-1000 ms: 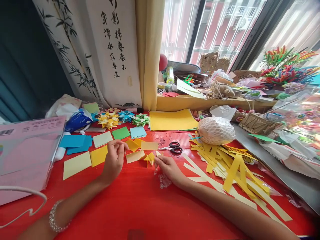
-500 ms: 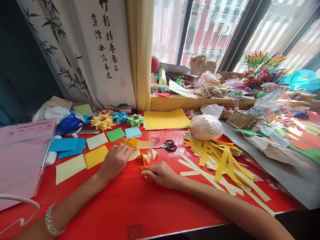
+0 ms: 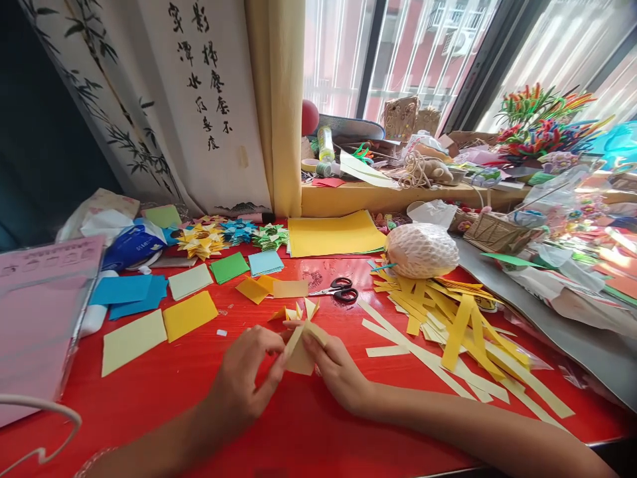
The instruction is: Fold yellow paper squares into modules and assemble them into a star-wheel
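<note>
A pale cream piece of paper (image 3: 301, 357), partly folded, is held up between both hands above the red table. My right hand (image 3: 343, 375) pinches its upper right part with the thumb in front. At its left edge, the thumb and forefinger of my left hand (image 3: 247, 368) close on the paper. Just behind them lie small folded paper pieces (image 3: 311, 307), orange and cream, partly covered by the fingers. Orange paper pieces (image 3: 252, 290) and a tan paper rectangle (image 3: 290, 289) sit farther back, beside black-handled scissors (image 3: 343, 292).
Yellow and cream paper strips (image 3: 458, 332) spread across the right side, below a white foam-netted bundle (image 3: 422, 250). Stacks of coloured paper (image 3: 190, 315) lie at the left. Folded paper stars (image 3: 202, 240) and yellow sheets (image 3: 334, 234) line the back.
The cream paper that lay by my left hand is now raised between both hands. My left hand has moved right and nearer; my right hand has left the folded orange piece.
</note>
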Action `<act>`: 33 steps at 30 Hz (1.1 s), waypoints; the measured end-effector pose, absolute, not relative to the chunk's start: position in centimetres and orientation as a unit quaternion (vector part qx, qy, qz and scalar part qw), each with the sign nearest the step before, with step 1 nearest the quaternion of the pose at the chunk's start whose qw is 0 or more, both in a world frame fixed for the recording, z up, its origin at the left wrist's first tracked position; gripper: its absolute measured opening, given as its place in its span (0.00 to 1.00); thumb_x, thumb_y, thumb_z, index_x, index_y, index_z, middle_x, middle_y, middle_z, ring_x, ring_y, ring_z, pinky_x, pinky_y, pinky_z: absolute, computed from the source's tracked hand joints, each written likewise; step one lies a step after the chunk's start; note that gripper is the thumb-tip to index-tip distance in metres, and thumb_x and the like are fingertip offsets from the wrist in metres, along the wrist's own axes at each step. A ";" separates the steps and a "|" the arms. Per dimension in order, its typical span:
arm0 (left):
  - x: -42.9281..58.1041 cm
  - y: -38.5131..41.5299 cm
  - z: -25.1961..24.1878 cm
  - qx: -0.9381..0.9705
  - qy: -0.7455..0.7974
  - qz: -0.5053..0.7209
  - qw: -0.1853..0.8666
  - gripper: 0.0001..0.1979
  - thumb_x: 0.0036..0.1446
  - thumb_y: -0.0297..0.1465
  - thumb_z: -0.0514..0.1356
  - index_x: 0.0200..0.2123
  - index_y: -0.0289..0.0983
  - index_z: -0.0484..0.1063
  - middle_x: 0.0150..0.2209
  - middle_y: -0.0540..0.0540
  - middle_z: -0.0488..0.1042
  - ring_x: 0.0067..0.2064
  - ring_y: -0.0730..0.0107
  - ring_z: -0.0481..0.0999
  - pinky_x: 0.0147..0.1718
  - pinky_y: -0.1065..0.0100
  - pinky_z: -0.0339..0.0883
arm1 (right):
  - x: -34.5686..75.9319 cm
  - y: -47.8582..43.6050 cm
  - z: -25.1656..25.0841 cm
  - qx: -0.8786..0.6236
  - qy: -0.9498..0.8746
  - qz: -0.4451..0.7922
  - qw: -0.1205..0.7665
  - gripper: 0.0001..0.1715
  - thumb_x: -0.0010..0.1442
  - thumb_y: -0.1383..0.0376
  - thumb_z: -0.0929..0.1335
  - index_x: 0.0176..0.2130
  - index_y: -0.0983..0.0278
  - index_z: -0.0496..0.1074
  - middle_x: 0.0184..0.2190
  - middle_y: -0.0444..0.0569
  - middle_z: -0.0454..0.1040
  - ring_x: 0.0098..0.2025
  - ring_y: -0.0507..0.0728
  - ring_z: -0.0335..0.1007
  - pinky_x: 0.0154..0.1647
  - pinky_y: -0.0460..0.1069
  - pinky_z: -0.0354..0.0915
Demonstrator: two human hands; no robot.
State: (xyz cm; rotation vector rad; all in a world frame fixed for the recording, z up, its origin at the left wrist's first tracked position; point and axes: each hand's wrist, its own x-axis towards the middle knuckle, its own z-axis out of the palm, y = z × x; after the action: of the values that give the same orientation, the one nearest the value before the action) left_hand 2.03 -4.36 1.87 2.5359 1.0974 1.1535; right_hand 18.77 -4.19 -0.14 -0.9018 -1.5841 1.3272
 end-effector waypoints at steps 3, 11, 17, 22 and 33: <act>2.2 -3.9 1.9 0.789 0.467 0.366 0.158 0.04 0.58 0.31 0.52 0.31 0.40 0.61 0.28 0.50 0.69 0.30 0.72 0.70 0.27 0.73 0.65 | 18.9 -3.7 -0.6 -0.379 -0.628 0.555 0.393 0.20 0.62 0.54 0.57 0.33 0.65 0.68 0.27 0.46 0.66 0.29 0.52 0.61 0.31 0.46 0.60; 0.7 -2.3 0.7 0.856 0.375 0.356 -0.020 0.05 0.58 0.25 0.52 0.37 0.38 0.66 0.32 0.46 0.71 0.36 0.69 0.73 0.34 0.70 0.68 | 18.7 -2.9 -0.5 -0.353 -0.484 0.664 0.447 0.15 0.56 0.55 0.64 0.36 0.63 0.71 0.31 0.45 0.70 0.35 0.52 0.64 0.37 0.45 0.61; -0.3 -1.4 1.4 0.922 0.185 0.266 -0.211 0.15 0.58 0.22 0.52 0.48 0.31 0.66 0.47 0.38 0.72 0.53 0.58 0.68 0.51 0.58 0.65 | 18.7 -2.7 -0.6 -0.376 -0.425 0.702 0.430 0.17 0.53 0.54 0.67 0.36 0.63 0.74 0.28 0.46 0.70 0.31 0.51 0.63 0.29 0.44 0.61; -0.6 -1.0 1.6 0.933 0.158 0.257 -0.194 0.15 0.58 0.22 0.51 0.50 0.29 0.65 0.47 0.37 0.73 0.54 0.59 0.67 0.52 0.58 0.65 | 18.8 -2.7 -0.5 -0.370 -0.390 0.730 0.422 0.16 0.53 0.56 0.67 0.37 0.64 0.74 0.27 0.46 0.71 0.29 0.50 0.63 0.26 0.43 0.59; -0.9 -1.0 1.0 0.936 0.136 0.280 -0.167 0.16 0.55 0.21 0.56 0.48 0.29 0.66 0.45 0.38 0.74 0.52 0.59 0.69 0.51 0.58 0.68 | 18.9 -2.5 -0.8 -0.317 -0.401 0.757 0.408 0.15 0.56 0.58 0.66 0.38 0.64 0.74 0.28 0.46 0.73 0.29 0.50 0.64 0.29 0.43 0.60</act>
State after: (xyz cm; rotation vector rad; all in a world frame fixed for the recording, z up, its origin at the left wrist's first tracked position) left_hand -0.89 -0.99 1.01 3.2991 0.4800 0.9855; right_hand 18.90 -2.46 -0.77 -0.7993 -1.0102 1.9069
